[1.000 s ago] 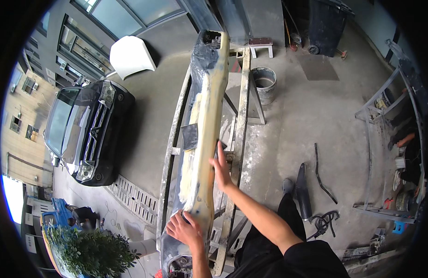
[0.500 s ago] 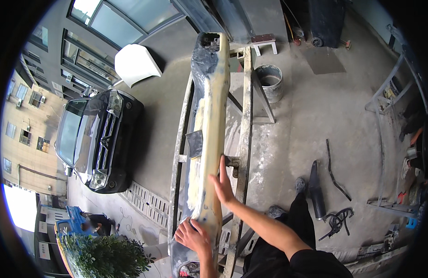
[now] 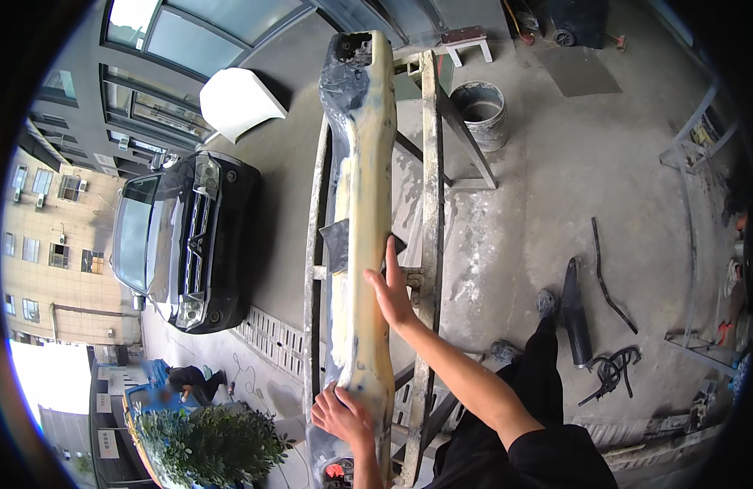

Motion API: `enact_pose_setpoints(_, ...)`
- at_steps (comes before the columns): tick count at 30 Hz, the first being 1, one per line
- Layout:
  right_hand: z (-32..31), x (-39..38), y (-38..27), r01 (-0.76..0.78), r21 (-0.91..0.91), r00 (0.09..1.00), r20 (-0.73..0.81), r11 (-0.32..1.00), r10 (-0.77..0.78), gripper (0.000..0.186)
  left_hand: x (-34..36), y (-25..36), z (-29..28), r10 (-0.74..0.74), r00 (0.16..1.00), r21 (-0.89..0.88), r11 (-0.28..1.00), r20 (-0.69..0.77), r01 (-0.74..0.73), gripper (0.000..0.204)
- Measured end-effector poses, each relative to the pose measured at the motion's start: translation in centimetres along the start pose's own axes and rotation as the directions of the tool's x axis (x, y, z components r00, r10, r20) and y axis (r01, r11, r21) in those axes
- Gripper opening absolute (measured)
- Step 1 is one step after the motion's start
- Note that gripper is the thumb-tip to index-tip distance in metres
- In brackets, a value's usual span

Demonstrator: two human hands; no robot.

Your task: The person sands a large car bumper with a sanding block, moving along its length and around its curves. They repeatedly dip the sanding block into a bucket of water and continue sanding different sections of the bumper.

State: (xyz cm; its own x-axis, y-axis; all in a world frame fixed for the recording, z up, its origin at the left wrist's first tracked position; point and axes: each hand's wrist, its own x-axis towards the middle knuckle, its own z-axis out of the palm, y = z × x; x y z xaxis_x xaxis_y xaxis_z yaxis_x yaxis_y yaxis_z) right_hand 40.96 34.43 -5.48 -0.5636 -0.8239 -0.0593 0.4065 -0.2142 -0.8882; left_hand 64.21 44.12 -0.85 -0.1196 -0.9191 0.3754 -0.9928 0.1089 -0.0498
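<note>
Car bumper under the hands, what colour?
The car bumper is mostly patchy cream-yellow, with dark grey areas; clearest in the head view.

Can read no wording: see marks (image 3: pixel 107 444) too small to make out on a white placard (image 3: pixel 104 453) at lower left, and an angular emblem (image 3: pixel 196 244) on the black car's grille (image 3: pixel 199 209)
</note>
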Motion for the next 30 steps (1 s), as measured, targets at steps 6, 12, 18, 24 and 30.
enact_pose_setpoints(6,1.9,-3.5,0.3,0.066,0.022,0.998,-0.014,0.998,-0.065,0.099,0.1,-0.6,0.0,-0.016,1.000,0.024,1.000,0.020,0.015,0.032)
enact_pose_setpoints(12,0.6,0.6,-0.3,0.056,-0.023,0.998,-0.025,0.998,-0.056,0.097,0.3,0.1,0.0,-0.034,0.999,0.024,0.999,0.042,0.033,0.032)
enact_pose_setpoints(18,0.6,3.7,-0.6,0.080,-0.123,0.992,-0.084,0.989,-0.090,0.096,0.5,0.4,-0.5,-0.016,0.999,0.040,0.999,0.048,0.015,0.035)
enact_pose_setpoints(24,-0.2,1.4,0.2,0.141,-0.126,0.990,0.015,0.982,-0.140,0.097,0.6,1.3,-0.8,-0.005,0.999,0.065,0.998,0.043,0.002,0.036)
enact_pose_setpoints(30,-3.0,13.1,-3.2,0.034,0.074,0.999,0.007,0.997,-0.035,0.098,0.7,1.6,-0.5,-0.068,0.991,0.053,0.997,0.112,0.062,0.036)
